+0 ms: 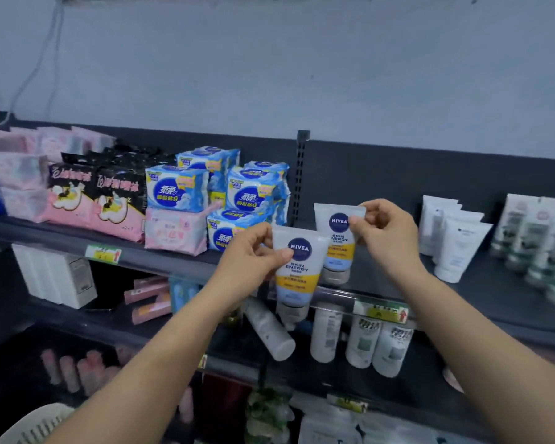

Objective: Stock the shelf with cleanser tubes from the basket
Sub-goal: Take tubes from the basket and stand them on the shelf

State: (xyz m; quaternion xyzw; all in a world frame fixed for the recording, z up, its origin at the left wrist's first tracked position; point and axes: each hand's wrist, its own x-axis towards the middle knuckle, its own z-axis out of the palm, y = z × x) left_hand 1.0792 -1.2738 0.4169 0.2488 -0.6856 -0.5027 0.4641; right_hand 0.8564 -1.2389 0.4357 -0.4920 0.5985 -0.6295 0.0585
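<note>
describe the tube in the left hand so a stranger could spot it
On the top dark shelf, right of the blue packs, two Nivea tubes hang cap-down. It is the nearer tube, pinched by the left hand, lower than the right hand's tube.

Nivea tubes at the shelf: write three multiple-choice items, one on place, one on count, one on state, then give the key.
1. Where does the tube held by the right hand stand?
A. on the top shelf, right of the blue pad packs
B. in the basket
C. on the lower shelf among the bottles

2. How many Nivea tubes are in the hands?
A. one
B. two
C. four

3. How is the tube in the left hand held?
A. lying flat, cap to the left
B. cap up
C. cap down, pinched near its crimped end

Key: 1 A, the right hand's Nivea tube rests cap down on the top shelf, right of the blue pad packs. 2 B, each hand grips one. 3 C, the left hand's Nivea tube hangs with its grey cap lowest, in front of the shelf edge.
</note>
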